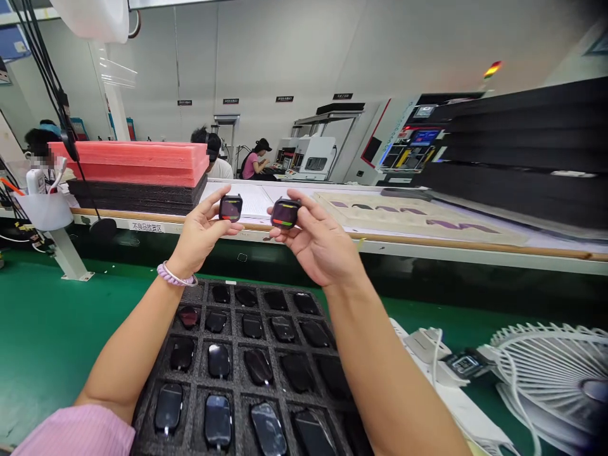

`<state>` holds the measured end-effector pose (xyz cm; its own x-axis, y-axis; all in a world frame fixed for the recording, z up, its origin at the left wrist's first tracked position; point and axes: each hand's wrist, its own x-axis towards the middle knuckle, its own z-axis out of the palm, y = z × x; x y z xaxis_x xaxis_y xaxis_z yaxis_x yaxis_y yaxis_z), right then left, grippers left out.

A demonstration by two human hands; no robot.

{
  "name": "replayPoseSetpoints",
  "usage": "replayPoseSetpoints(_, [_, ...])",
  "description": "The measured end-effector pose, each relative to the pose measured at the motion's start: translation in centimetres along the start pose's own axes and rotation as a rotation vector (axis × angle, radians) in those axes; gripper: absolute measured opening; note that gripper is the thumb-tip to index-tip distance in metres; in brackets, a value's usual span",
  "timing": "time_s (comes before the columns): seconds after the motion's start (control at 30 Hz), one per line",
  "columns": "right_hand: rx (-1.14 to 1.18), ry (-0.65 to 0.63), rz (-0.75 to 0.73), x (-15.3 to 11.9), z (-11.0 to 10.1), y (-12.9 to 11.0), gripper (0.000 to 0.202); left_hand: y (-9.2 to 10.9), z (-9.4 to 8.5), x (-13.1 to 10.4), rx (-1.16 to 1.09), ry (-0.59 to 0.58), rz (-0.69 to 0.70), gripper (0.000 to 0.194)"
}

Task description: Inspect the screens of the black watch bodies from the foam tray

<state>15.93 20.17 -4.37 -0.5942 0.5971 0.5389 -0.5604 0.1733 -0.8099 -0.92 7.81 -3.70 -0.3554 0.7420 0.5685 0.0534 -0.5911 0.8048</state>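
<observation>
Between the thumb and fingers of my left hand (204, 225) is a small dark smartwatch body (230, 208), held upright with its screen facing me. My right hand (318, 234) grips a second smartwatch body (285, 214) by its edges; a red and green band glows low on its screen. Both are raised side by side, a short gap apart, above the far end of a dark foam tray (197, 373). Several more watch bodies, such as one watch body (218, 421), lie in the tray's square compartments. My right forearm hides part of the tray's right side.
Along the back runs a shelf with red foam sheets (137, 161) on black ones and a beige tray (413, 218). A white fan (565, 380) and a cabled watch (464, 364) stand at right. A white cup (45, 211) is at left. People sit beyond.
</observation>
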Motion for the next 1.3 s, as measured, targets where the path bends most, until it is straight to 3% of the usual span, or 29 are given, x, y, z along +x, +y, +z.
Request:
replayPoseSetpoints(0.3, [-0.091,0.005,-0.072,0.1,-1.0,-1.6,0.036,0.2,-1.3,0.5,0.104,0.026,0.145,0.065])
replayPoseSetpoints(0.63, [-0.179,0.009,-0.062,-0.8,-0.1,-2.3,0.049,0.8,-0.9,0.3,0.109,0.065,0.131,0.065])
replayPoseSetpoints(1.3, [-0.155,0.023,-0.052,-0.4,-0.8,-2.1,0.057,0.9,-1.2,0.5,0.116,0.098,0.117,0.073])
